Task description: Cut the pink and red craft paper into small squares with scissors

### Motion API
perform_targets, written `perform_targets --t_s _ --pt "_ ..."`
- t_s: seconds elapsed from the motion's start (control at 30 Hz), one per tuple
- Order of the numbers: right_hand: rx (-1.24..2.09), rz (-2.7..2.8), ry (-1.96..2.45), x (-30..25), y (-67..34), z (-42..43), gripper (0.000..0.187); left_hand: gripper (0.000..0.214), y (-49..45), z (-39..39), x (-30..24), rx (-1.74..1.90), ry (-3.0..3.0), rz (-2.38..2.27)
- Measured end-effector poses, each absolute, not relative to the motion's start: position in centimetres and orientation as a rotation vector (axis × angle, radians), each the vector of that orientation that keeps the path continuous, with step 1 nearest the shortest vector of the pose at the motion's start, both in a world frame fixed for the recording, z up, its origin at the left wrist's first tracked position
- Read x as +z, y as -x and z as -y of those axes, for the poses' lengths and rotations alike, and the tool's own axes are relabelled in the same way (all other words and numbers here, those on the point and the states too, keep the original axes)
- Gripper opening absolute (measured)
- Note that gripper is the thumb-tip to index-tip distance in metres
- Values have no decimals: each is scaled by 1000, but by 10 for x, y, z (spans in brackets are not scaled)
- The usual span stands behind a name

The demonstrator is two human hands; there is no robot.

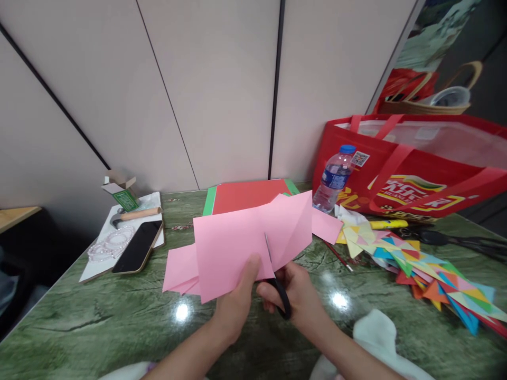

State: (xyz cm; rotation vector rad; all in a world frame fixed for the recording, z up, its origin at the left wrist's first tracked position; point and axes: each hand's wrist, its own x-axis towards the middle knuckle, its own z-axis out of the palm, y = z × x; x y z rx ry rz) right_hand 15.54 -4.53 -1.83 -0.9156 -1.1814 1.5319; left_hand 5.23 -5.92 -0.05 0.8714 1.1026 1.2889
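My left hand point(234, 306) pinches the lower edge of a pink paper sheet point(233, 243), holding it up above the green marble table point(99, 316). My right hand point(295, 298) grips black-handled scissors point(277, 285). Their blades point up into the pink sheet near its middle. More pink paper pieces point(180, 269) lie flat under and behind the held sheet.
A stack of red and green paper point(245, 194) lies behind. A water bottle point(335, 177) and a red bag point(415, 169) stand at the right. Colourful folded triangles point(428, 269) spread to the right. A phone point(138, 245), hammer point(134, 215) and beads point(109, 243) lie at the left.
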Motion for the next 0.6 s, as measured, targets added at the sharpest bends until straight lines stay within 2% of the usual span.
perform_targets --t_s 0.33,0.47,0.6 --pt "1543 1188 912 -13 -157 46 35 32 -52 58 -3 1263 -867 -1058" --pt "1552 1183 942 -11 -156 46 35 24 -52 57 -2 1337 -778 -1068" --pt "1552 1194 964 -9 -155 46 36 27 -53 56 2 1329 -755 -981"
